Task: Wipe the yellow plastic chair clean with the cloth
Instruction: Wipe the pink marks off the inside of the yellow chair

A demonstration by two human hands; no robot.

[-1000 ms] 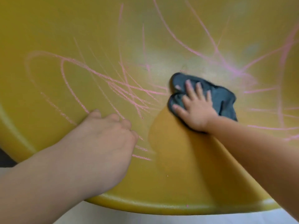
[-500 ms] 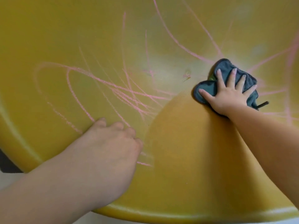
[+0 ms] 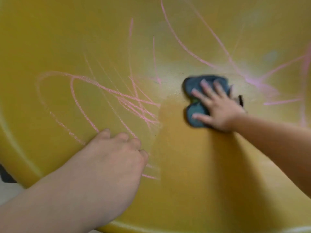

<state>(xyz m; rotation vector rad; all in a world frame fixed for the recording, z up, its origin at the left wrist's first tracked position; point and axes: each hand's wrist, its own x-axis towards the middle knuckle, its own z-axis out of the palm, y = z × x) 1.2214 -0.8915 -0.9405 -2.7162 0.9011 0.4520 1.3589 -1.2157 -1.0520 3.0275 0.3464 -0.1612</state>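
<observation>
Small dark blue-grey soft cloth (image 3: 195,115) lies bunched on the seat of the yellow moulded plastic chair (image 3: 67,39), right of centre, pinned under the right hand (image 3: 218,111). That hand is flat, fingers spread and straight, pressing, not gripping. Left hand (image 3: 114,157) is well apart from it at lower left, fingers loosely bent onto the seat, holding nothing, likely bracing. The cloth looks light, limp and prone to bunching, so a flat palm on top probably works better than a pinch. The seat looks stiff, smooth, gently dished and likely a bit slippery. Pink chalk-like scribbles (image 3: 101,86) cover the left, top and right. A darker wiped wedge (image 3: 185,157) runs from the cloth down to the front rim, so most remains to do. The left hand sits on marked surface and will block that patch. Dark strip (image 3: 240,100) beside the right hand, blurred, can't tell what. Pale floor (image 3: 8,194) at lower left.
</observation>
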